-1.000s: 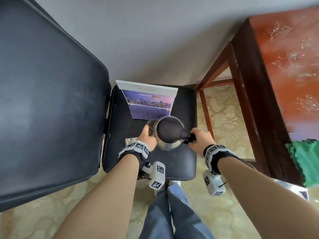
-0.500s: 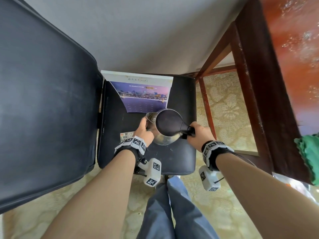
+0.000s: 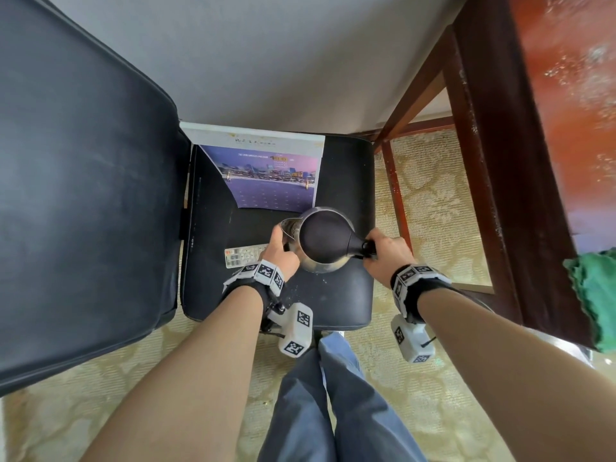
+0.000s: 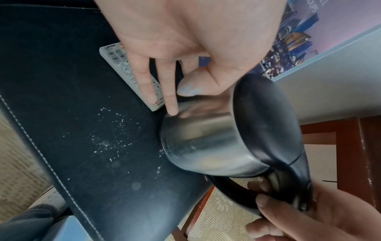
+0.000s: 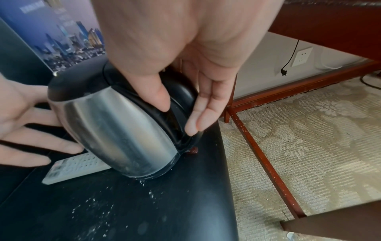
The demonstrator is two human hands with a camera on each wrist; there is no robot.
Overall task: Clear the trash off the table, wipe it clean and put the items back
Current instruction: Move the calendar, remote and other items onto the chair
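Observation:
A steel kettle with a black lid stands tilted on the black chair seat, its base edge touching the leather. My right hand grips its black handle, with the thumb on top in the right wrist view. My left hand rests on the steel side near the spout, its fingers straight against the metal. Left of the kettle a white remote lies flat. A purple desk calendar stands at the back of the seat.
White crumbs dot the seat in front of the kettle. A red-brown wooden table stands to the right with a green cloth on its near edge. A big black chair back fills the left. Patterned carpet lies below.
Both hands stay on the kettle at the same spot on the seat. More of the remote shows beside my left hand now.

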